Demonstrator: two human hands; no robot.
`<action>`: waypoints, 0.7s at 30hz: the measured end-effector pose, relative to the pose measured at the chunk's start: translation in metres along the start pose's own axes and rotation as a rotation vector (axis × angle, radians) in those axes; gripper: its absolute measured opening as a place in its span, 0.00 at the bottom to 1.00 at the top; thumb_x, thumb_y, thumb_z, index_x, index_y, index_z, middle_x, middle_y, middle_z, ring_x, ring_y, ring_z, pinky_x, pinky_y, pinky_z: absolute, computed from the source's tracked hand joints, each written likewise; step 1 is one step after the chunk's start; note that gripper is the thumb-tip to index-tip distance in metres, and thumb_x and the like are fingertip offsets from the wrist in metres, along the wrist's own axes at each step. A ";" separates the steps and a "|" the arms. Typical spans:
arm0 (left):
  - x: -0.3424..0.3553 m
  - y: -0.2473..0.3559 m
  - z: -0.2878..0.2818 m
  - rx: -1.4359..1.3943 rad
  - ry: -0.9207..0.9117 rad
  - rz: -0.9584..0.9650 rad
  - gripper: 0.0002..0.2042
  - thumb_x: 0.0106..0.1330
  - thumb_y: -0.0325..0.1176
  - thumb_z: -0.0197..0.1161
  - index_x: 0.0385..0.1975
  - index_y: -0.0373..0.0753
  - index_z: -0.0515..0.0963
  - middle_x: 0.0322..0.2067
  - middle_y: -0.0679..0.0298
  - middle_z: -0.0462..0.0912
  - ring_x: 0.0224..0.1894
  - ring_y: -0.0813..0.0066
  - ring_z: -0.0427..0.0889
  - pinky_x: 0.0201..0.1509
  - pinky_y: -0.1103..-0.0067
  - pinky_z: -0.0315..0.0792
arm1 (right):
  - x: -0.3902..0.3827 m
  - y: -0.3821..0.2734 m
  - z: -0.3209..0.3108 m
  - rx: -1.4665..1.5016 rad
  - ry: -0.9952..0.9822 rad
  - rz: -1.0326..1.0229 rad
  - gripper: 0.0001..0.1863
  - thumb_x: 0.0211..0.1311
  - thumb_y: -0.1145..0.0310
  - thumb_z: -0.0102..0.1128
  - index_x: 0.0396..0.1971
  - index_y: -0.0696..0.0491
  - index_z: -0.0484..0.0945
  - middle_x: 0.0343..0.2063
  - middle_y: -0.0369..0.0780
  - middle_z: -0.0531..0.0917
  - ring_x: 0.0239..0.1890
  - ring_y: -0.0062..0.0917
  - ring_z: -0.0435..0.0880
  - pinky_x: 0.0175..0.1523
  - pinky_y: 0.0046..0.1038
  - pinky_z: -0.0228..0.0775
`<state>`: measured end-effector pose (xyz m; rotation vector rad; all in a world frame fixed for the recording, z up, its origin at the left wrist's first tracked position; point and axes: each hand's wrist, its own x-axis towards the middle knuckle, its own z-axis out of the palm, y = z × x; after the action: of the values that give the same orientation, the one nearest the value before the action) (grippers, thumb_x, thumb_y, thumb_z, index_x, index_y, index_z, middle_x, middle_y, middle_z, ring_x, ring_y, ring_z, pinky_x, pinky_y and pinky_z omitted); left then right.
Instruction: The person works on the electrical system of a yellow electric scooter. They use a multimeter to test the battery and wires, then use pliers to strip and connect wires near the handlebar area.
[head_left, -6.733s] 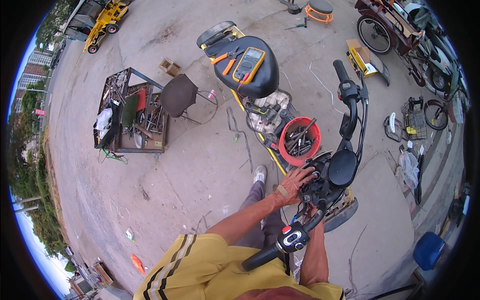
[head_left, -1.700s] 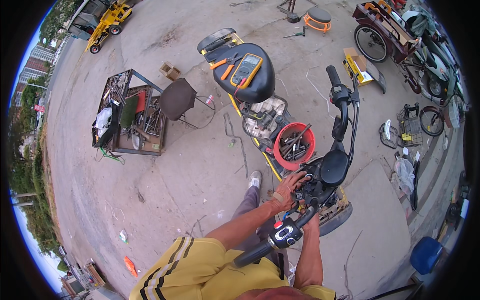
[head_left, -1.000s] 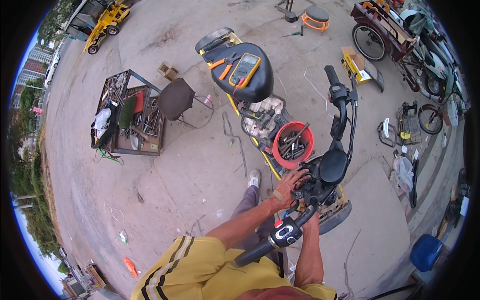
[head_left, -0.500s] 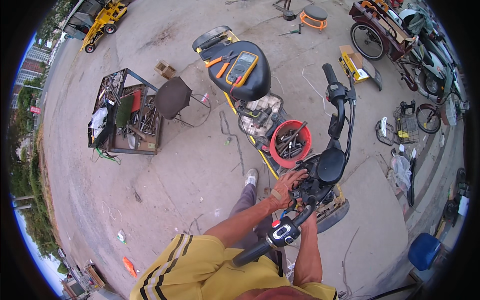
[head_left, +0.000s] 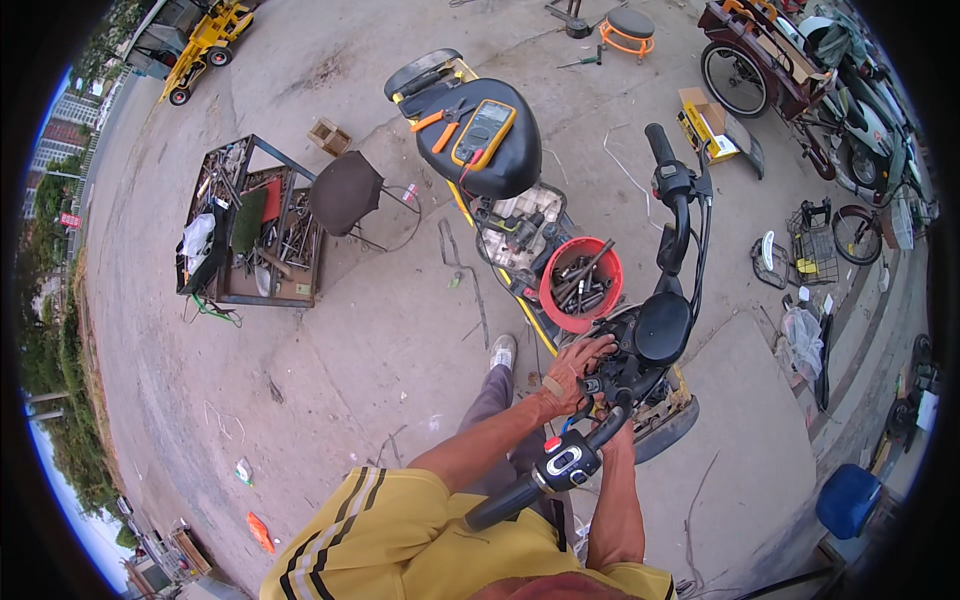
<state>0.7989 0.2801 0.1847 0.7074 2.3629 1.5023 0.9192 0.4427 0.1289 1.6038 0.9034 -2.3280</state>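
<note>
An electric scooter stands before me with its handlebar [head_left: 606,428] turned crosswise and a round black display [head_left: 663,328] at its middle. My left hand [head_left: 574,370] reaches in beside the steering column, between the red bucket and the bar. Its fingers are bent against the dark parts there; what they hold is hidden. Under the bar is my right hand [head_left: 618,434], its fingers mostly covered by the handlebar. A blue wire [head_left: 568,425] shows near both hands. The left-lying grip carries a switch block [head_left: 567,461] with a red button.
A red bucket [head_left: 614,290] of metal tools sits on the footboard. On the black seat [head_left: 510,180] lie a multimeter [head_left: 486,135] and orange-handled pliers [head_left: 438,126]. Leftward stand a tool cart [head_left: 268,302] and a dark stool [head_left: 345,193]. A cargo tricycle [head_left: 755,60] is parked at far right.
</note>
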 end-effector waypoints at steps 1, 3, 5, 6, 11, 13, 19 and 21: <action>0.000 -0.001 0.001 -0.001 0.006 0.002 0.37 0.57 0.39 0.72 0.70 0.40 0.70 0.73 0.64 0.67 0.69 0.54 0.68 0.73 0.61 0.60 | 0.000 0.000 0.000 -0.007 -0.004 0.000 0.09 0.75 0.57 0.58 0.38 0.45 0.80 0.30 0.29 0.80 0.22 0.13 0.76 0.18 0.15 0.61; -0.001 -0.002 0.003 -0.004 0.018 0.006 0.37 0.57 0.39 0.72 0.69 0.40 0.71 0.73 0.64 0.67 0.69 0.54 0.67 0.73 0.61 0.60 | -0.004 -0.003 0.004 -0.020 -0.012 0.001 0.08 0.75 0.58 0.58 0.39 0.45 0.80 0.30 0.29 0.80 0.22 0.13 0.76 0.18 0.16 0.61; -0.001 -0.003 0.004 0.003 0.025 0.010 0.37 0.57 0.39 0.72 0.69 0.40 0.70 0.73 0.64 0.67 0.70 0.54 0.67 0.73 0.61 0.60 | 0.003 0.001 -0.005 -0.029 -0.007 0.009 0.08 0.75 0.58 0.58 0.39 0.45 0.80 0.30 0.28 0.80 0.23 0.13 0.77 0.19 0.15 0.61; -0.002 -0.003 0.005 0.007 0.028 0.012 0.37 0.57 0.39 0.72 0.69 0.40 0.70 0.73 0.64 0.67 0.70 0.54 0.67 0.73 0.61 0.60 | 0.007 0.003 -0.009 -0.034 -0.003 0.012 0.08 0.75 0.59 0.59 0.39 0.45 0.80 0.30 0.28 0.80 0.23 0.13 0.77 0.19 0.15 0.61; -0.001 0.004 -0.003 -0.016 0.016 0.005 0.38 0.57 0.38 0.71 0.71 0.41 0.69 0.72 0.64 0.68 0.70 0.55 0.67 0.73 0.61 0.61 | 0.013 0.006 -0.017 -0.031 0.010 0.013 0.08 0.73 0.57 0.61 0.39 0.44 0.80 0.31 0.27 0.80 0.25 0.12 0.74 0.22 0.15 0.59; -0.002 0.001 -0.001 -0.019 0.016 0.004 0.40 0.54 0.39 0.73 0.71 0.42 0.69 0.73 0.64 0.66 0.70 0.53 0.66 0.73 0.60 0.61 | 0.012 0.006 -0.016 -0.050 0.001 0.017 0.08 0.73 0.56 0.61 0.39 0.44 0.80 0.32 0.27 0.79 0.25 0.12 0.73 0.22 0.15 0.58; -0.005 -0.012 0.010 -0.029 0.005 0.012 0.45 0.47 0.44 0.75 0.72 0.43 0.68 0.75 0.64 0.61 0.70 0.49 0.66 0.73 0.56 0.61 | 0.005 0.002 -0.010 -0.016 -0.029 0.021 0.11 0.73 0.55 0.61 0.43 0.45 0.80 0.35 0.26 0.81 0.27 0.13 0.72 0.22 0.15 0.58; -0.003 -0.013 0.010 -0.026 0.012 0.035 0.44 0.47 0.43 0.73 0.71 0.43 0.68 0.74 0.62 0.62 0.69 0.49 0.67 0.72 0.56 0.63 | 0.017 0.009 -0.030 -0.028 -0.051 0.033 0.12 0.74 0.55 0.60 0.48 0.45 0.81 0.35 0.27 0.81 0.27 0.14 0.74 0.22 0.16 0.60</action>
<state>0.8023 0.2822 0.1679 0.7399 2.3465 1.5533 0.9401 0.4559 0.1028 1.5302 0.8874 -2.3122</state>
